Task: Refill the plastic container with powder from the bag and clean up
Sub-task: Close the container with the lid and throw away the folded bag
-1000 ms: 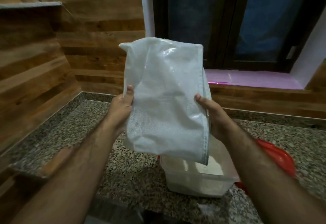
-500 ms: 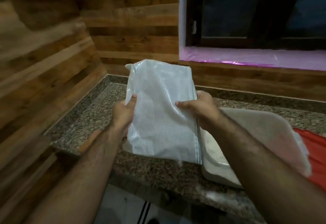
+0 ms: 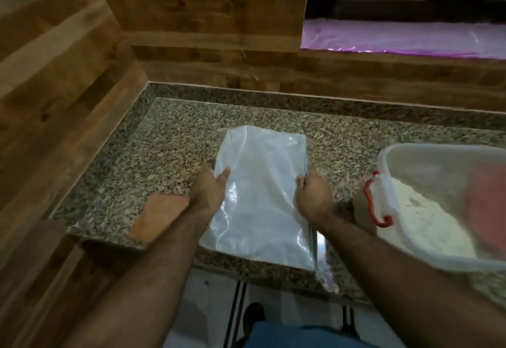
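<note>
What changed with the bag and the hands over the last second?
The bag came down from upright over the container to lie flat on the counter, left of the container. The left hand and right hand lowered with it and kept hold of its side edges. The container still holds powder, lid off.
</note>
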`<state>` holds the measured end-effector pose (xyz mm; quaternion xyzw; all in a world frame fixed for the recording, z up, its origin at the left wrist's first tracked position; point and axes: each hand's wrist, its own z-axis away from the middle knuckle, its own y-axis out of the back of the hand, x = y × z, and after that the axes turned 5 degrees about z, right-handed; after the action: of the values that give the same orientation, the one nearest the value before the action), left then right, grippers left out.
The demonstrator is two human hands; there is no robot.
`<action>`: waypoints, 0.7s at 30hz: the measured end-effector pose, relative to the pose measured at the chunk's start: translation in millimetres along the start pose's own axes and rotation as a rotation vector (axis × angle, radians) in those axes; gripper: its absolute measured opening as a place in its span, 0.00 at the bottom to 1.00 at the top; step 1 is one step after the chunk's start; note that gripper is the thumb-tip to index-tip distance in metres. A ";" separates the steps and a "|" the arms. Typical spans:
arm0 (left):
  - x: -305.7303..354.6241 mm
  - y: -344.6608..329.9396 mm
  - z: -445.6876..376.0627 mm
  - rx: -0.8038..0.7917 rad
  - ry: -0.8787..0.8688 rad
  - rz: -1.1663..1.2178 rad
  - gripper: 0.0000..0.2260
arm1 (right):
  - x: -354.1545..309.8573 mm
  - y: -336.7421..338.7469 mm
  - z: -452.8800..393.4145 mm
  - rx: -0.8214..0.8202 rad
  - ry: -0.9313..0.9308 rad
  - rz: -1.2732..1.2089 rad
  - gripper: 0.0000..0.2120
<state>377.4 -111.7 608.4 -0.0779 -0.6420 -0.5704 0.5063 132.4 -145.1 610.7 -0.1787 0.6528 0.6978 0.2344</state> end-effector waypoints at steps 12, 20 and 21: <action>-56.5 -38.4 -24.0 -0.241 -0.595 -0.694 0.36 | 25.0 -68.0 2.7 0.040 -0.096 -0.032 0.28; -72.7 -59.3 -19.2 -0.485 -0.669 -0.800 0.50 | 42.9 -102.0 24.0 -0.175 0.363 0.618 0.39; -74.2 -61.2 -21.7 -0.505 -0.653 -0.797 0.51 | 46.5 -105.7 24.3 -0.201 0.361 0.614 0.38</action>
<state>383.4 -114.5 510.1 -0.1206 -0.5888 -0.7992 -0.0069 154.6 -112.5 499.4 -0.1165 0.6351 0.7535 -0.1235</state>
